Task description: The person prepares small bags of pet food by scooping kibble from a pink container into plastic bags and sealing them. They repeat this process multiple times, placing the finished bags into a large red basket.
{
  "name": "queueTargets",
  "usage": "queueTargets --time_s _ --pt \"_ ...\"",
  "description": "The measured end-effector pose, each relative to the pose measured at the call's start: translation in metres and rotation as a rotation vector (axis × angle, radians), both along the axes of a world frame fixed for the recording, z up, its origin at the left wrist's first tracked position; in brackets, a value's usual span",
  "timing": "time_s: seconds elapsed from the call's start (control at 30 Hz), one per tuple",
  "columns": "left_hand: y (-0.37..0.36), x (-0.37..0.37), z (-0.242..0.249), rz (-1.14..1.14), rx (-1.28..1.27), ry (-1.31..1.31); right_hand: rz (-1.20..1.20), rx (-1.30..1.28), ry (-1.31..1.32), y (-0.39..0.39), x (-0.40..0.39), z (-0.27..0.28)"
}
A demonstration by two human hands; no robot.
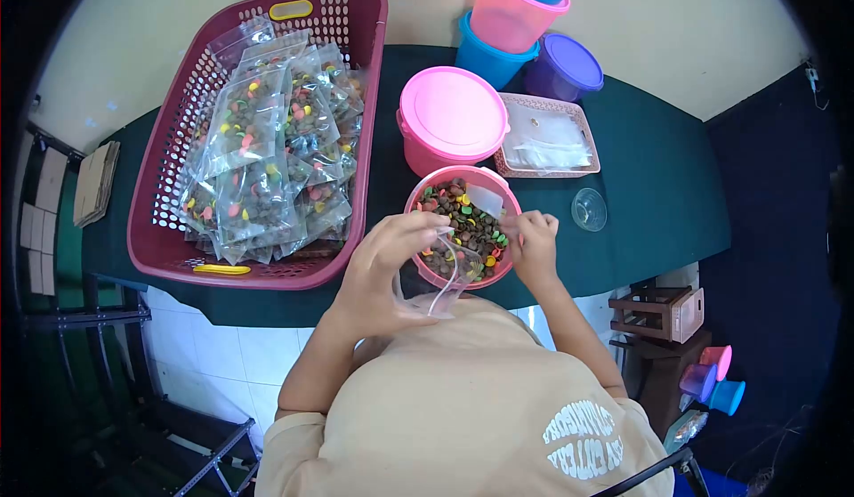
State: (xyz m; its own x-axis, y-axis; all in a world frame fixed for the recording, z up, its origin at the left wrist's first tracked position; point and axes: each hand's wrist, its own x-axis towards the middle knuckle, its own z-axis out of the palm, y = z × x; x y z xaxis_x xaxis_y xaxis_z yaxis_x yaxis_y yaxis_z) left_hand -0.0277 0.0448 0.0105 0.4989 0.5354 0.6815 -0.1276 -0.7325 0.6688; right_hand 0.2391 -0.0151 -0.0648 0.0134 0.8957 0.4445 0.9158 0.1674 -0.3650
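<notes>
My left hand (389,270) curls around a clear zip bag (431,288), holding its mouth apart at the near left rim of a pink tub (514,193). Inside that tub lie brown chips (458,196) mixed with red, yellow and green pieces. At the tub's right rim, my right hand (534,246) is closed on what looks like the handle of a small translucent whitish scoop (485,200). The scoop's blade rests over the chips; the fingers partly hide its handle. Whether anything is in the bag is hard to make out.
A maroon basket (378,79) full of filled bags (253,141) stands left. Behind the tub are a pink-lidded bucket (452,114), a tray of flat bags (547,141), a purple tub (565,65) and stacked tubs (516,16). A glass bowl (589,210) sits right.
</notes>
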Motion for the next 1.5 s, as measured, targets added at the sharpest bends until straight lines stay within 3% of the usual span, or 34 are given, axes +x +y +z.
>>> queueTargets --time_s 0.13,0.23,0.47,0.8,0.9,0.97,1.1,1.27,1.4,1.5 --pt "0.002 0.009 -0.01 0.083 0.066 0.111 0.031 -0.101 0.077 -0.008 0.002 -0.002" --pt "0.002 0.017 -0.034 0.184 0.02 0.355 -0.006 -0.124 0.128 -0.017 0.004 -0.002" --pt "-0.01 0.029 -0.067 0.31 -0.096 0.414 -0.071 -0.203 0.178 -0.022 -0.004 -0.028" --pt "-0.018 0.01 -0.086 0.435 -0.255 0.462 0.019 -0.357 0.319 -0.04 -0.022 -0.009" --pt "-0.017 0.007 -0.087 0.42 -0.325 0.453 -0.022 -0.396 0.474 -0.042 -0.026 -0.008" --pt "-0.015 0.007 -0.088 0.413 -0.318 0.445 -0.016 -0.487 0.768 -0.043 -0.028 -0.009" --pt "-0.014 0.007 -0.087 0.408 -0.338 0.469 -0.078 -0.662 0.961 -0.046 -0.027 0.005" --pt "-0.015 0.01 -0.084 0.379 -0.352 0.452 -0.186 -0.736 1.465 -0.047 -0.024 0.007" --pt "-0.014 0.013 -0.084 0.384 -0.33 0.458 -0.208 -0.813 1.511 -0.045 -0.033 0.009" --pt "-0.013 0.013 -0.083 0.381 -0.315 0.482 -0.262 -0.763 1.7 -0.043 -0.035 0.011"
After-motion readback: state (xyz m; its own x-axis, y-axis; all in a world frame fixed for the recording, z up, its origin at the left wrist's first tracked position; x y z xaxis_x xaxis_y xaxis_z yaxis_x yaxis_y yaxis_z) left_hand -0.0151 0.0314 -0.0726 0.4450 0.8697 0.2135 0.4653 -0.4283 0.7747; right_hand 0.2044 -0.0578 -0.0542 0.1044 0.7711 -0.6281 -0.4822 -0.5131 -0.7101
